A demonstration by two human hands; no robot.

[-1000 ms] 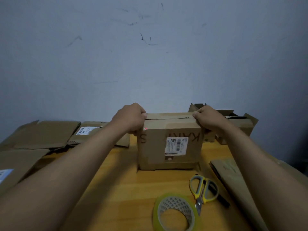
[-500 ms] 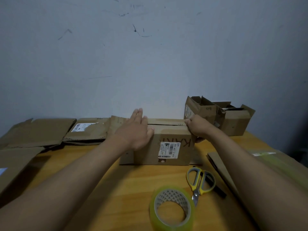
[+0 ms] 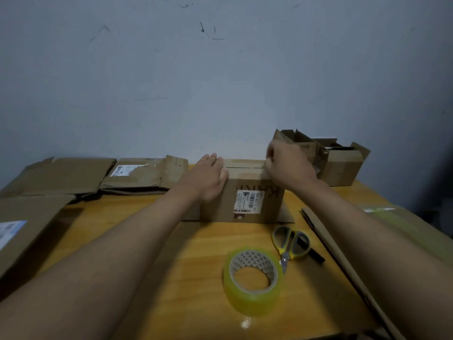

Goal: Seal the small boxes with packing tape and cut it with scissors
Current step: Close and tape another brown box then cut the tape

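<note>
A cardboard box [image 3: 247, 192] with a white barcode label [image 3: 245, 201] on its near side sits on the wooden table [image 3: 186, 278], toward twelve o'clock from the person. The left hand [image 3: 204, 179] lies flat on the box's top at its nine o'clock end, fingers straight and pressing the flaps down, holding nothing. The right hand [image 3: 288, 165] is at the three o'clock end of the top; it is blurred, its fingers look bent over the edge, and I cannot tell whether they grip the flap. The roll of tape [image 3: 253, 282] stands on the table at about five o'clock from the box, well apart from both hands. The yellow-handled scissors [image 3: 290, 242] lie just beside the roll at its one o'clock. Two open boxes [image 3: 340, 163] stand by the wall at two o'clock, and flattened cardboard [image 3: 66, 175] lies at nine and ten o'clock.
</note>
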